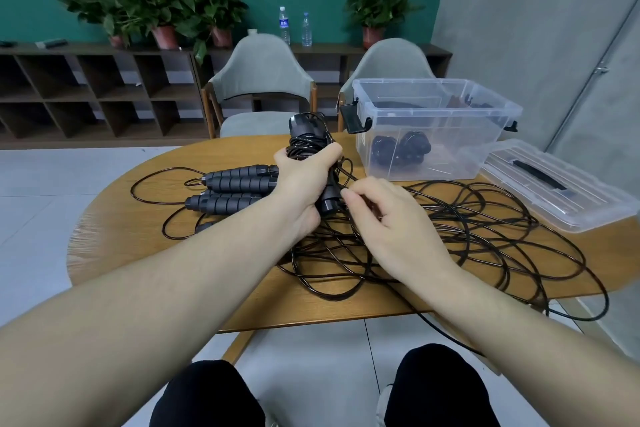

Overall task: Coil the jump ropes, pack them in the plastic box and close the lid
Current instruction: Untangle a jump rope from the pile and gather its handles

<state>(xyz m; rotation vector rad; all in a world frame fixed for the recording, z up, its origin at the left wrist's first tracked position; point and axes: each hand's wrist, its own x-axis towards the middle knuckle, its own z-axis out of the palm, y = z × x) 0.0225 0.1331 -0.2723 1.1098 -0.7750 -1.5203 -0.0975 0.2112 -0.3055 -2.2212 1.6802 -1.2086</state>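
Head view. L hand (304,180) grip closed around a pair of black handles (304,130) held upright, w/ cord wound round them; one handle end sticks out above the fist, another below it. R hand (391,218) just beside, thumb & forefinger pinched on a thin black cord strand next to the lower handle end, other fingers curled.

Loose jump-rope cord (485,236) lies in a tangled heap on the wooden surface (110,236), under & to the right of both hands; one loop hangs over the near edge at right. More ribbed handles (239,178) lie side by side on the surface, left of L hand, w/ cord loops trailing further left.

Clear plastic box (433,128) stands open at the far right of the surface, black latches flipped out; coiled black ropes (401,147) sit inside on its bottom. Lid (561,184) lies off the box, just right of it, black carry handle up.

Bkgd: two grey chairs (259,80) behind the surface, a low shelf w/ potted plants (162,7) & two water bottles (294,26)
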